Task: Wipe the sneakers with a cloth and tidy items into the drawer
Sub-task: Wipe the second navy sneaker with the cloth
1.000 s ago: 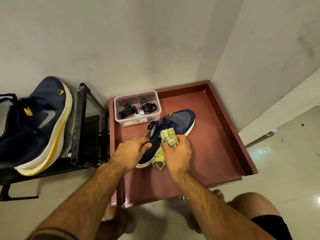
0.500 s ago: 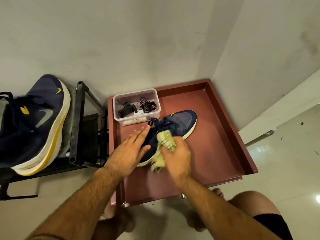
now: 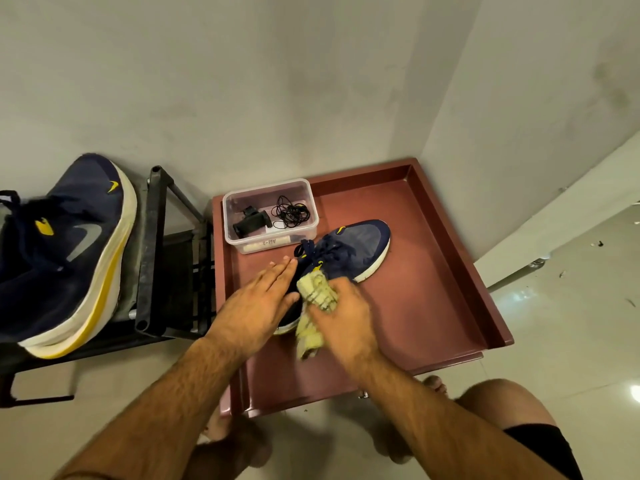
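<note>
A navy sneaker (image 3: pixel 356 247) with a white sole lies in the reddish-brown drawer (image 3: pixel 446 271), toe pointing up-right. My left hand (image 3: pixel 259 303) rests flat on its heel side, fingers straight. My right hand (image 3: pixel 343 313) grips a crumpled yellow-green checked cloth (image 3: pixel 317 289) and presses it against the sneaker's middle. The heel is hidden under both hands. A second navy sneaker (image 3: pixel 69 251) with a white and yellow sole lies on the black rack (image 3: pixel 152 251) at the left.
A clear plastic box (image 3: pixel 270 214) holding a small black device and a coiled black cord sits in the drawer's far left corner, touching the sneaker's laces. Grey walls close in behind and to the right. My bare feet stand on the glossy floor below.
My left hand's fingers have gone from curled over the sneaker to straight and flat. The cloth in my right hand has slid a little along the shoe.
</note>
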